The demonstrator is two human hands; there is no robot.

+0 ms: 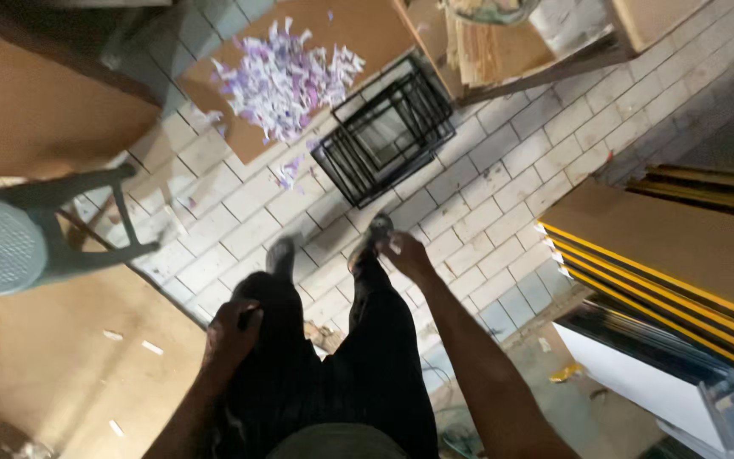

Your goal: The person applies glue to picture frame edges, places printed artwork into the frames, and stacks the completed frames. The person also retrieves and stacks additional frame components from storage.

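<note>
I look straight down at my own legs in dark trousers and my feet on a pale tiled floor [503, 170]. My left hand [233, 333] rests against my left thigh with its fingers curled and nothing visible in it. My right hand [407, 257] hangs out in front near my right foot [373, 234]; its fingers look loosely bent and blurred, and I see nothing held in it. A stack of black wire frames [384, 136] lies on the floor just ahead of my feet.
A grey plastic stool [10, 242] stands at the left beside brown cardboard sheets [53, 340]. Ahead, a cardboard sheet [367, 25] carries a heap of purple-and-white paper scraps [286, 81]. Yellow-and-black edged boards [664, 255] and a white panel [639, 374] fill the right side.
</note>
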